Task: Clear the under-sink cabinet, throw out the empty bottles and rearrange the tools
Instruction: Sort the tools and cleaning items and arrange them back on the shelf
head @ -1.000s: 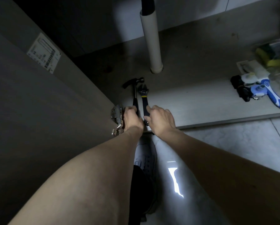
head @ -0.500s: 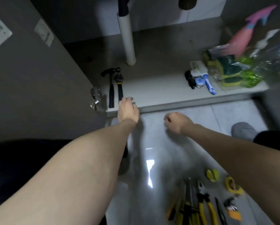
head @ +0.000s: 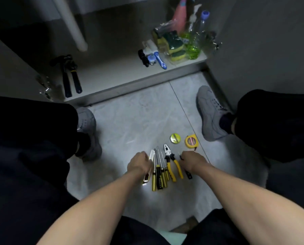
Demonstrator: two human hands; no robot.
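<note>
At far left on the cabinet floor, a hammer and an adjustable wrench lie parallel, handles toward the front edge; judged to be deliberately stowed, the first tools rearranged.

On the tiled floor between the person's shoes lies a row of tools with handles toward the person. The left hand rests at the row's left end, over a utility knife. Its fingers curl downward, but whether they grip the knife cannot be told.

Next come three screwdrivers lying close together, then yellow-handled pliers. The orderly layout suggests sorting before return to the cabinet.

The right hand lies at the row's right end, over a small dark tool. Its fingers are curled; actual grip cannot be confirmed.

Just beyond it sit a round green disc and a yellow tape measure.

At the cabinet's right stand sponges, a blue-handled brush and clear bottles, not yet cleared.
</note>
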